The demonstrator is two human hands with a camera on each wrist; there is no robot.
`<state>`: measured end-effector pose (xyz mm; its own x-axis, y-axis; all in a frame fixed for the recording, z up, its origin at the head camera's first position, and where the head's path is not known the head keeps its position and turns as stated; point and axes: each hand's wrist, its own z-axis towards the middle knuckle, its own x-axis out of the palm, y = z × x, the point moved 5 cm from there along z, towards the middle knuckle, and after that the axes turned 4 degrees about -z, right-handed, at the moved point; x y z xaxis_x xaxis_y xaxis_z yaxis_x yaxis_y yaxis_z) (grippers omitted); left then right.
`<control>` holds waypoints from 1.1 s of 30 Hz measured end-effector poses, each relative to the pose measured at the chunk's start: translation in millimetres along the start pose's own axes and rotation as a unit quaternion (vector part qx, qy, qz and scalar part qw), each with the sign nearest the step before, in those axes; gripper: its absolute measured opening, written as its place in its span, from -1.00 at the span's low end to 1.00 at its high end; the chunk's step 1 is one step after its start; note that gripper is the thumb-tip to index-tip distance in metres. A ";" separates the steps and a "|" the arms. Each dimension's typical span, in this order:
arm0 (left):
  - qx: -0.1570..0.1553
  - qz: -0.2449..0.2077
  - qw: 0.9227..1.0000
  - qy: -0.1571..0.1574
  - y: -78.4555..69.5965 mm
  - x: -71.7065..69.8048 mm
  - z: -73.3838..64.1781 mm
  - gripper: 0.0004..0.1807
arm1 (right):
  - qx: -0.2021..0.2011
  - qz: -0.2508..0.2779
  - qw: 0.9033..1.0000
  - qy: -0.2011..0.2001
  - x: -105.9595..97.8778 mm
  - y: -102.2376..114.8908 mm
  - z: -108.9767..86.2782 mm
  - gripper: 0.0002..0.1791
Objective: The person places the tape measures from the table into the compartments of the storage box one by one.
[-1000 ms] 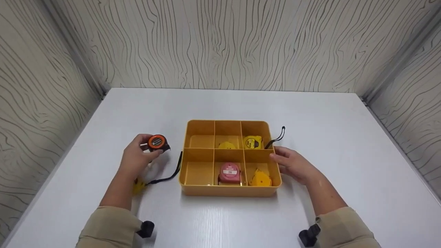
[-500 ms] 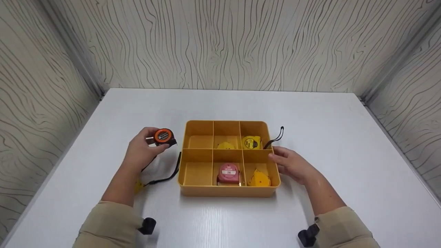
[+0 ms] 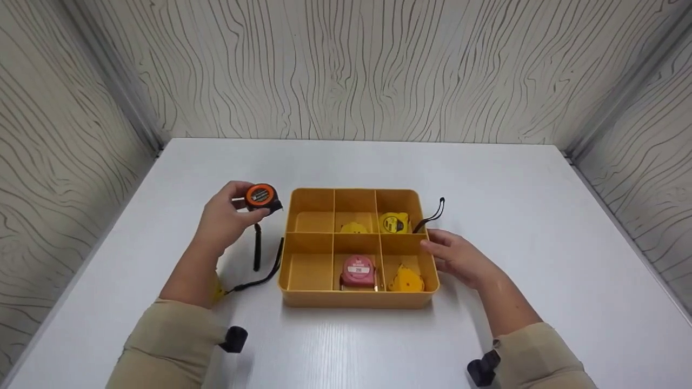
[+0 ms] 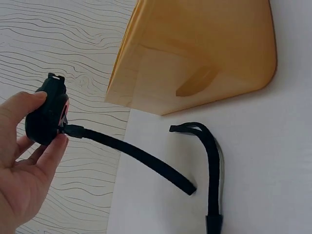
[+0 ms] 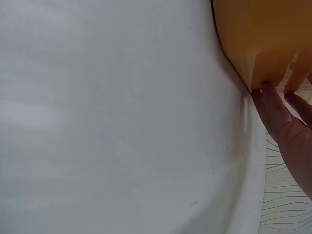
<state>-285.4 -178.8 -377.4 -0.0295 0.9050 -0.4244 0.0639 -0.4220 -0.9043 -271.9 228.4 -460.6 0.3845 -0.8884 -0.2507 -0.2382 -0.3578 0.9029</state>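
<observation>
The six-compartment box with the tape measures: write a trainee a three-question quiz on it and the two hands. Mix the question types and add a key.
1. Multiple choice: seen from the person's side, where in the box is the pink tape measure?
a) back left
b) front middle
c) back right

2. True or false: the right hand touches the box's right side.

3. Fill in the blank: a black ____ hangs from the orange-and-black tape measure in the left hand.

Key: 1. b; 2. true; 3. strap.
</observation>
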 end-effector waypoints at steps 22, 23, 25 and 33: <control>0.050 -0.007 0.998 -0.021 -76.0 19.5 17.3 -0.42 | 0.005 0.008 1.000 0.005 0.6 1.9 -0.9 -0.27; 0.053 -0.010 0.998 -0.020 -79.0 21.3 17.3 -0.42 | 0.006 0.006 1.000 0.006 0.4 1.9 -0.9 -0.27; 0.058 -0.016 0.998 -0.016 -84.8 25.0 17.1 -0.41 | 0.010 0.006 1.000 0.003 -0.1 1.7 -1.0 -0.28; 0.068 -0.023 0.997 -0.005 -95.4 36.4 17.7 -0.42 | 0.004 0.012 1.000 0.004 0.7 0.8 -0.9 -0.31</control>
<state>-310.2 -106.5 -307.4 -0.0400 0.9234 -0.3817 -0.0739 -0.3837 -0.9205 -271.0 227.8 -459.7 0.3853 -0.8947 -0.2258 -0.2547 -0.3383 0.9059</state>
